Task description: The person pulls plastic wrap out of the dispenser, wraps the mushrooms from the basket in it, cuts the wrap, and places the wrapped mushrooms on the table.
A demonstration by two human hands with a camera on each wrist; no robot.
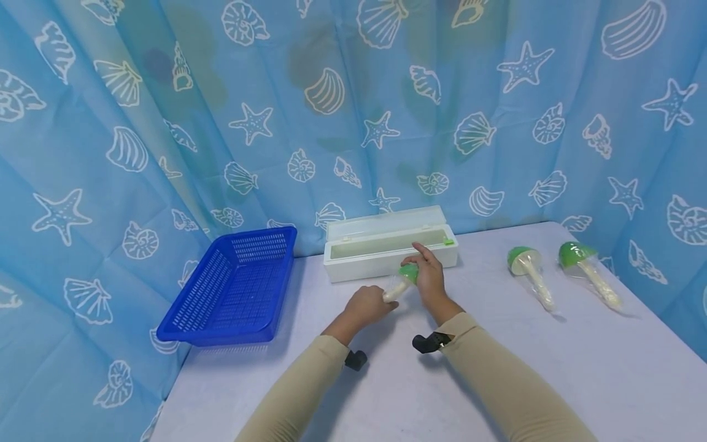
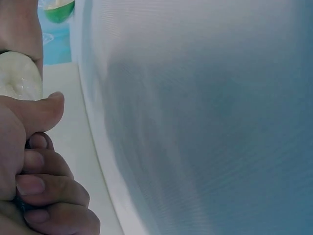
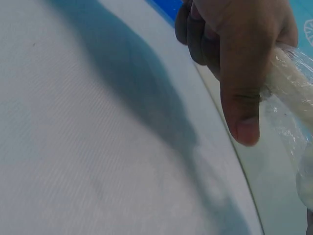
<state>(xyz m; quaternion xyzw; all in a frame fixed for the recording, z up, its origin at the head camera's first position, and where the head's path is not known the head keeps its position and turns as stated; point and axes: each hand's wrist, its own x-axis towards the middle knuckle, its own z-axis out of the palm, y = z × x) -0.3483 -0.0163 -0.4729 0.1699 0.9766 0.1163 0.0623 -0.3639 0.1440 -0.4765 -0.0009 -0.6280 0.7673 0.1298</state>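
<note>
A mushroom-shaped item (image 1: 399, 288) with a green cap and a pale stem, wrapped in clear plastic, is held above the table in front of the white box. My left hand (image 1: 367, 307) grips the end of its stem. In the left wrist view the stem's round end (image 2: 20, 77) shows above the thumb (image 2: 44, 112), and the other fingers are curled. My right hand (image 1: 432, 279) holds the cap, with one finger raised off it. The right wrist view shows the wrapped stem (image 3: 288, 78) leaving the left hand; the right hand is mostly out of that view.
The narrow white box (image 1: 364, 267) stands behind the hands, its lid (image 1: 386, 222) raised and a green tab on its rim. A blue plastic basket (image 1: 278, 307) sits at left. Two more wrapped green-capped mushrooms (image 1: 533, 275) lie at right. A shell-patterned curtain (image 1: 353, 153) hangs behind the table.
</note>
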